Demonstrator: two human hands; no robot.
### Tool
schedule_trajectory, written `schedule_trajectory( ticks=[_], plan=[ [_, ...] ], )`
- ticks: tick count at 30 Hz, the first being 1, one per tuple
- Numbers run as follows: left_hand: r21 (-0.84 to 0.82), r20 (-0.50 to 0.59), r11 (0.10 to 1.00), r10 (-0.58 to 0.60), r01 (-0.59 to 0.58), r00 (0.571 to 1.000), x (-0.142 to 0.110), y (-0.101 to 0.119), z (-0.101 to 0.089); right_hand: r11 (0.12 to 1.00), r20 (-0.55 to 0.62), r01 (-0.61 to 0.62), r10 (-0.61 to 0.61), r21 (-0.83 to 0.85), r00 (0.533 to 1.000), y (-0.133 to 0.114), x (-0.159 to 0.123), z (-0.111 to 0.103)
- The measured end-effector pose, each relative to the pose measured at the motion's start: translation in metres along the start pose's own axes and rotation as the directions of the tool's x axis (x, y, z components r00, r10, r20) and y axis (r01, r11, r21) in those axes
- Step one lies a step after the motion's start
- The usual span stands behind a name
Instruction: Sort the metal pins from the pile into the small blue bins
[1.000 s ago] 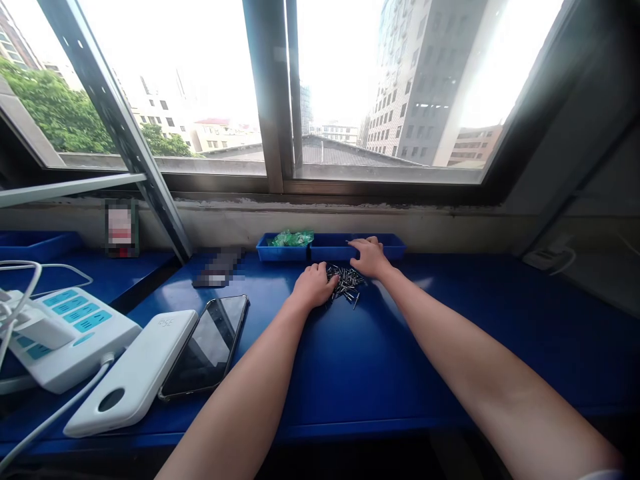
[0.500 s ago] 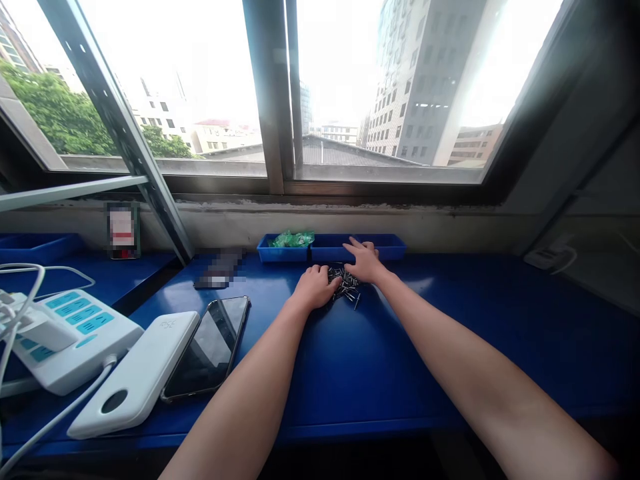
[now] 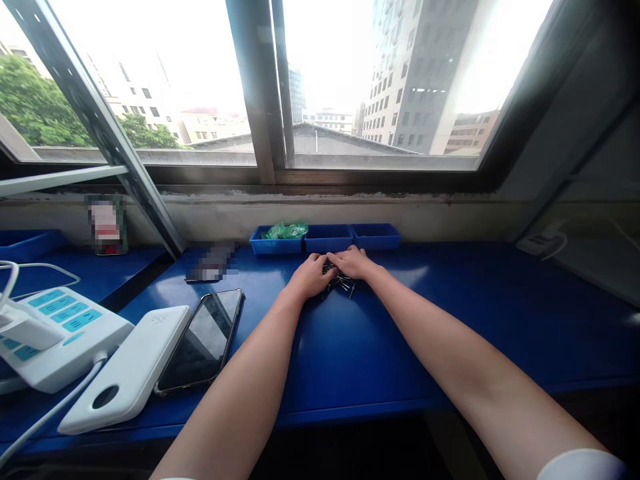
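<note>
A small heap of dark and silver metal pins (image 3: 341, 281), like rivets or screws, lies on the blue table (image 3: 345, 360). My left hand (image 3: 311, 275) curls round the heap's left side, its thumb against the near pins and its fingers over the far edge. From the right, my right hand (image 3: 354, 262) reaches over the heap with outstretched fingers, their tips close to my left fingertips. My right thumb is mostly hidden. Right behind the hands stand a middle blue bin (image 3: 329, 247) and a right blue bin (image 3: 376, 243).
Green plastic packets (image 3: 286, 231) fill the left blue bin (image 3: 277, 246). To the left lie a phone (image 3: 203, 340), a white power bank (image 3: 127, 370) and a white power strip (image 3: 75, 343) with cables. A slanted metal post (image 3: 105, 127) stands before the window.
My right hand has come back from over the blue bins to the heap, near my left hand. My left hand stays at the heap's left side. The view has shifted slightly.
</note>
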State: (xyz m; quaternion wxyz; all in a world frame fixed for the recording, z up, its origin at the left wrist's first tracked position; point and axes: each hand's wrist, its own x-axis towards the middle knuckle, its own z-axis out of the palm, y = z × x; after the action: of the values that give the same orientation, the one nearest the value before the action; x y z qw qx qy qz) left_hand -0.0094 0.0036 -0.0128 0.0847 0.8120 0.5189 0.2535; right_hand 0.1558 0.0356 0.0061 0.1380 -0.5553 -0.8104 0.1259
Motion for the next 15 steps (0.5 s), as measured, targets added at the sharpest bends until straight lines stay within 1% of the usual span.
schedule_trajectory(
  ticks=[5, 10, 15],
  plan=[
    [-0.084, -0.021, 0.996, -0.011, 0.01, 1.0, 0.002, -0.005, -0.004, 0.999, -0.046, -0.006, 0.004, -0.038, 0.999, 0.001, -0.006, -0.004],
    [-0.075, -0.074, 0.997, -0.024, 0.018, 0.997, 0.005, -0.01, -0.005, 1.0, -0.106, -0.015, 0.013, -0.02, 0.994, 0.006, -0.012, -0.004],
    [-0.077, -0.117, 0.997, -0.027, 0.018, 0.993, 0.005, -0.01, -0.003, 0.999, -0.147, -0.035, 0.04, 0.042, 0.988, 0.005, -0.011, 0.0]
  ],
)
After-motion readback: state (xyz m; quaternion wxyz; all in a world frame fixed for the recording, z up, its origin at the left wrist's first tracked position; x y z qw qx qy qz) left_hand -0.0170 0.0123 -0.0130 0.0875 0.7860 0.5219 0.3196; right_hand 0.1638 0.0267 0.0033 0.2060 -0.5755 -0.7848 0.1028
